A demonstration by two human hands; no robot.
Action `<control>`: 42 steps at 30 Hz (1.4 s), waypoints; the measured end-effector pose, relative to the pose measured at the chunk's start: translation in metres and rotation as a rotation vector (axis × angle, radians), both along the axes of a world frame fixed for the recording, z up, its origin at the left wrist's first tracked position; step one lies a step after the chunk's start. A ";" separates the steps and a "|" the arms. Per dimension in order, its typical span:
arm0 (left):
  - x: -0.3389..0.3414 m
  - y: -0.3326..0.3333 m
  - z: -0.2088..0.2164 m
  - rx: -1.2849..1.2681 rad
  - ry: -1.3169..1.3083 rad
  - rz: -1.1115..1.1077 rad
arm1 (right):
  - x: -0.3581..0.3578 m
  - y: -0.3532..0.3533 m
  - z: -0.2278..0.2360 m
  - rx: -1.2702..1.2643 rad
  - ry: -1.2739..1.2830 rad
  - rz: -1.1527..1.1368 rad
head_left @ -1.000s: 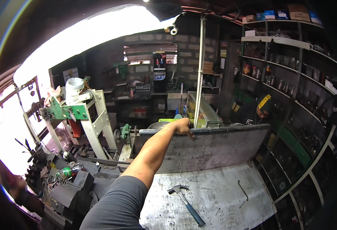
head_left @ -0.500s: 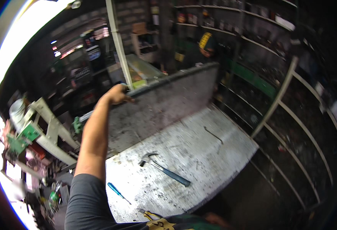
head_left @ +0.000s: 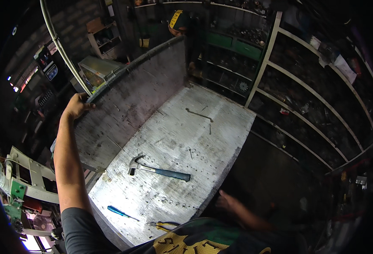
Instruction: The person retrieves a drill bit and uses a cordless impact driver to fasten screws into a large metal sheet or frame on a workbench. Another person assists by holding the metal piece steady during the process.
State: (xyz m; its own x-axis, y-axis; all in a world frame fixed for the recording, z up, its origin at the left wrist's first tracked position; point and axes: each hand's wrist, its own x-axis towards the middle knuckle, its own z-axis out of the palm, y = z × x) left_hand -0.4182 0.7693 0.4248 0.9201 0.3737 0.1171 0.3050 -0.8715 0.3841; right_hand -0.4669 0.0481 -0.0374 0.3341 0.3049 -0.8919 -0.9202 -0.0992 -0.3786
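Note:
My left hand (head_left: 78,106) grips the top edge of a grey, scuffed panel (head_left: 131,93), near its left end. The panel stands on edge along the far side of a worn, light-coloured worktable (head_left: 169,144). Down by the table's front edge, my right hand (head_left: 231,203) is in shadow, fingers apart, with nothing visible in it. On the tabletop lie a claw hammer (head_left: 161,170) with a blue grip, a blue screwdriver (head_left: 122,212), pliers (head_left: 164,225) with yellow handles and a thin bent wrench (head_left: 199,114). Small screws or nails are scattered around them.
Beyond the panel's far end another person (head_left: 179,25) in a cap leans in. A metal shelving frame (head_left: 267,59) rises to the right of the table. A green and cream machine (head_left: 29,173) stands at the left, and a pale post (head_left: 61,46) behind the panel.
The view has swung right and down, so the table and panel sit further left. My right hand now shows more fully by the table edge; my left still holds the panel.

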 end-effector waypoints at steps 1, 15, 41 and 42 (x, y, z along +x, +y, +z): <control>0.000 0.000 0.000 -0.026 0.014 0.004 | 0.008 0.017 0.003 0.041 -0.184 -0.016; 0.001 -0.005 -0.001 -0.117 0.010 -0.001 | 0.033 0.047 0.033 0.081 -0.261 0.066; 0.004 0.014 -0.011 -0.083 -0.014 -0.020 | -0.125 -0.181 -0.003 0.005 -0.717 0.275; 0.005 0.015 -0.011 -0.135 -0.009 -0.038 | -0.140 -0.205 0.002 -0.175 -0.644 0.245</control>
State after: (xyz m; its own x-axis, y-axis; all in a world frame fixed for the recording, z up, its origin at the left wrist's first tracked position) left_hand -0.4137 0.7838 0.4135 0.9329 0.3519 0.0768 0.2690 -0.8226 0.5010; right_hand -0.6067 -0.1574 -0.0350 0.7513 0.3092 -0.5831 -0.4626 -0.3835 -0.7993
